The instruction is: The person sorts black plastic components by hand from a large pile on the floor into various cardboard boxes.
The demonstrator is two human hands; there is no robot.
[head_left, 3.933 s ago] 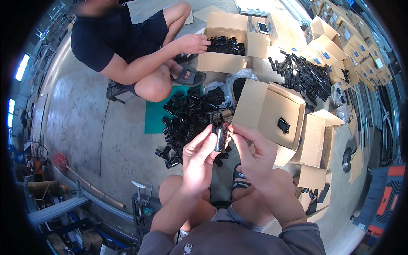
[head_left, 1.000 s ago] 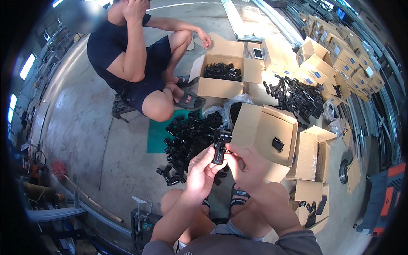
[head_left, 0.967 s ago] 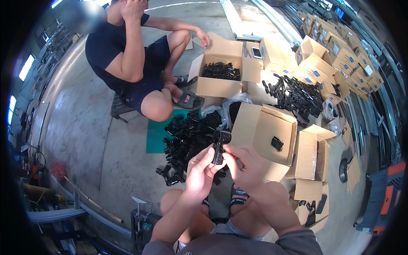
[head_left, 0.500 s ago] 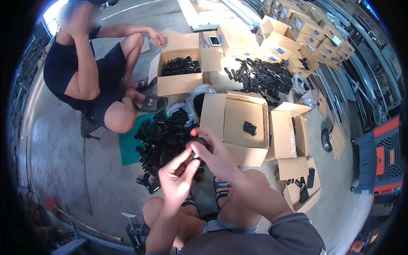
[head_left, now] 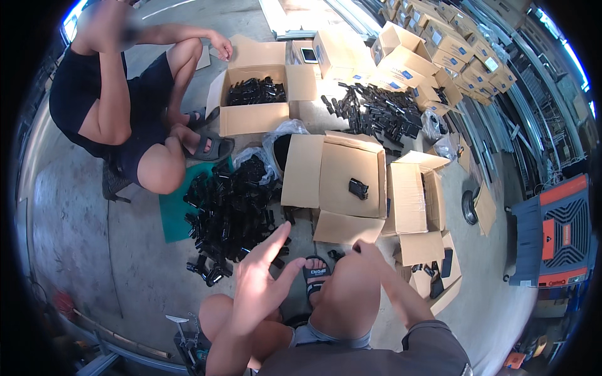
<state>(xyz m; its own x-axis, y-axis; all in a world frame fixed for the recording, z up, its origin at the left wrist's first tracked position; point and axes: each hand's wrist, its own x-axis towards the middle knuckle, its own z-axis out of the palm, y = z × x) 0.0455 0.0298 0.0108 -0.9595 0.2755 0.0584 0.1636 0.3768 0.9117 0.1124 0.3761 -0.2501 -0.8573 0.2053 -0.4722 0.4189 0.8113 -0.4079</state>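
My left hand (head_left: pixel 266 282) is raised in front of me, empty, its thumb and fingers spread apart. My right hand (head_left: pixel 371 255) is beside my right knee, near the front of an open cardboard box (head_left: pixel 300 172). Its fingers are curled, with a dark bit showing at the tips; the knee and hand hide most of it. In that box lies a small black part (head_left: pixel 358 188). A small black piece (head_left: pixel 336 255) shows at the left edge of my knee. Left of the box, a heap of shiny black parts (head_left: pixel 229 216) covers much of a green mat (head_left: pixel 174 216).
A co-worker (head_left: pixel 94 106) sits at the left beside another box (head_left: pixel 254 120) of black parts. More black parts (head_left: pixel 382 111) lie on the floor beyond. Smaller boxes (head_left: pixel 407 197) stand at the right, near a grey-and-orange machine (head_left: pixel 555 232). Stacked cartons (head_left: pixel 448 47) stand at the back.
My hands have come apart from the dark thing they held together. The right hand has moved right and down to my knee; the left has opened and lowered slightly.
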